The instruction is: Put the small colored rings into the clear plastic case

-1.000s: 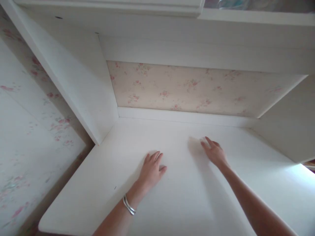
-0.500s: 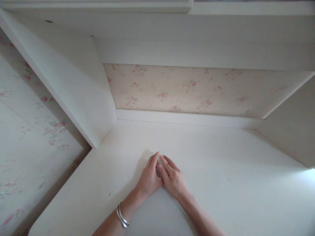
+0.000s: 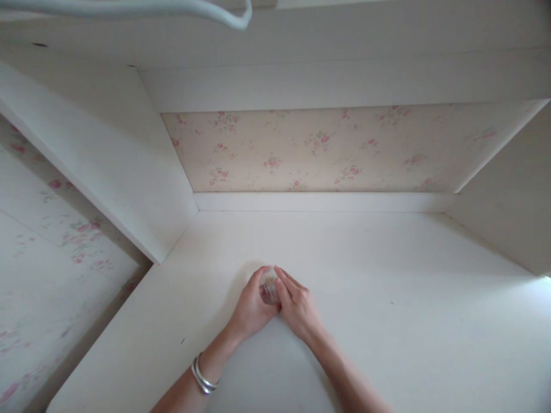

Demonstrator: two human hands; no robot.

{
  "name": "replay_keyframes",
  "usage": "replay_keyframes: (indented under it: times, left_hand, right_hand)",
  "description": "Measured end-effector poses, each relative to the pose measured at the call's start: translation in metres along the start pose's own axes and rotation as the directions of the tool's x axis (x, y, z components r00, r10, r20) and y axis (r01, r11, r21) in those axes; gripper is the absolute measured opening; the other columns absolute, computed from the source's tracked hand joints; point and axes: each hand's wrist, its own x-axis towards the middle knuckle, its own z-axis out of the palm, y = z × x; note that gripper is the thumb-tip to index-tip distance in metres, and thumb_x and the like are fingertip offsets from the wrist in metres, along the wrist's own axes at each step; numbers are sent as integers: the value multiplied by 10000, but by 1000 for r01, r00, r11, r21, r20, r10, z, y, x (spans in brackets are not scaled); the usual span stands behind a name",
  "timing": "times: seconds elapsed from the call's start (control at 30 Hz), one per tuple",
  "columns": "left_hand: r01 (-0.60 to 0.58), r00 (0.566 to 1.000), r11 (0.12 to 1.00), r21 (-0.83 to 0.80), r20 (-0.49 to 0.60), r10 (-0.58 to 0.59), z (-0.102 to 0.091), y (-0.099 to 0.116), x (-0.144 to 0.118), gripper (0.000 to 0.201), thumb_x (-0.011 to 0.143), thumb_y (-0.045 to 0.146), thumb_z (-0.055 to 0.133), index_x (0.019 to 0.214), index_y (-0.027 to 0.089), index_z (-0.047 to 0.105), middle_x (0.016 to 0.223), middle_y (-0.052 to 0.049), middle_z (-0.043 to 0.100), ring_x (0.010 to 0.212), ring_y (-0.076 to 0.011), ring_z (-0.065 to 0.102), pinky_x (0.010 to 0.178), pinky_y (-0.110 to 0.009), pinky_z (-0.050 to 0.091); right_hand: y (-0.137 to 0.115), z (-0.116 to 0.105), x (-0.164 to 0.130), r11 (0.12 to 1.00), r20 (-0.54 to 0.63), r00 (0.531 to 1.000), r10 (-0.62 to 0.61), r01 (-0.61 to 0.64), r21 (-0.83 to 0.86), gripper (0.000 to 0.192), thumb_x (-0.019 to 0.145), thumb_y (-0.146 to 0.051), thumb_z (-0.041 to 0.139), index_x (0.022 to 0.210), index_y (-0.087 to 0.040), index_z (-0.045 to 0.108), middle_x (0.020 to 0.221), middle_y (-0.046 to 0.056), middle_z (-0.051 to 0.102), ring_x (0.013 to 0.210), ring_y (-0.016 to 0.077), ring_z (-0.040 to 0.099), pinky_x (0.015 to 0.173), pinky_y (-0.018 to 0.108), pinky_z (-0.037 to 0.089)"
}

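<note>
Between my two hands is a small round object (image 3: 268,287), pale and partly see-through, with reddish-brown marks on its face; its exact kind I cannot make out. My left hand (image 3: 253,307) curls around its left side and underside. From the right, my right hand (image 3: 296,304) closes on its edge, with the fingertips at the top and right rim. The fingers cover much of the object. Both hands are low over the white desktop (image 3: 365,344), and whether they rest on it I cannot tell.
A silver bangle (image 3: 203,376) circles my left wrist. White side panels (image 3: 107,155) and an overhead shelf (image 3: 301,34) frame the desktop, with floral wallpaper (image 3: 293,152) behind. A white cable-like strip (image 3: 172,8) crosses the top left. A small dark mark (image 3: 183,341) lies left of my arm.
The fingers that covered the round object have parted, so more of its face shows. My right hand now grips its right edge. The head view has shifted and tilted slightly.
</note>
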Motion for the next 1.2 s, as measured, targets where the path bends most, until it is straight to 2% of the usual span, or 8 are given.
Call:
replay_keyframes:
  times: [0.1,0.3,0.5,0.67,0.83,1.0,1.13,1.2]
  left_hand:
    - [17,997,1000,22,70,-19,-8,2,2,747,655,196,730,1284,170,329,1125,-122,597,906,-205,645,801,-352,540]
    - [-178,984,927,330,35,177,-41,15,23,726,703,213,681,1327,192,309,1311,-140,459,1090,-210,564,917,-368,487]
    - [-252,941,533,807,78,328,-101,37,67,715,678,157,630,1331,202,342,1325,-108,426,1129,-231,524,969,-392,441]
    - [-284,934,242,928,211,287,-129,45,96,665,711,25,480,1338,210,354,1410,-97,362,1234,-256,439,1022,-414,384]
    - [-287,948,79,955,271,167,-137,38,107,662,721,-60,387,1318,225,387,1446,-106,334,1261,-280,399,909,-438,452]
    - [-337,928,96,937,313,203,-137,44,106,604,760,-47,379,1282,253,429,1438,-78,357,1288,-272,366,925,-431,442]
    - [-183,955,176,967,132,266,-126,58,96,590,797,64,462,1350,238,349,1480,-105,251,1213,-296,458,952,-442,427]
    - [-116,957,314,942,21,291,-114,61,88,641,785,153,549,1370,259,309,1490,-108,214,1126,-276,536,930,-426,455]
  right_hand:
    - [5,-12,6,997,-53,999,15,-11,76,461,918,-487,378,1286,-252,525,1301,31,541,1212,195,483,1049,357,358]
    - [18,-20,15,987,-145,983,110,-90,135,497,884,-541,406,1266,-257,548,1314,43,525,1228,226,455,1058,403,329]
    - [21,-16,15,985,-136,983,122,-102,142,521,884,-556,393,1271,-241,543,1315,58,524,1233,230,447,1067,415,296]
    - [21,-15,14,989,-121,988,95,-80,123,537,869,-573,416,1251,-226,564,1300,82,533,1171,238,504,1015,396,360]
    - [20,-16,13,991,-108,990,89,-77,110,527,873,-570,412,1250,-234,564,1307,77,525,1164,231,508,993,379,381]
    - [18,-18,13,991,-110,990,90,-78,112,513,869,-558,427,1250,-244,565,1307,76,522,1144,241,519,986,396,393]
    - [20,-18,13,993,-119,989,91,-80,89,513,862,-548,447,1268,-250,545,1322,76,502,1142,239,517,987,405,395]
    - [20,-18,13,994,-127,989,81,-72,77,515,853,-543,469,1282,-264,527,1356,70,465,1165,240,498,984,406,401]
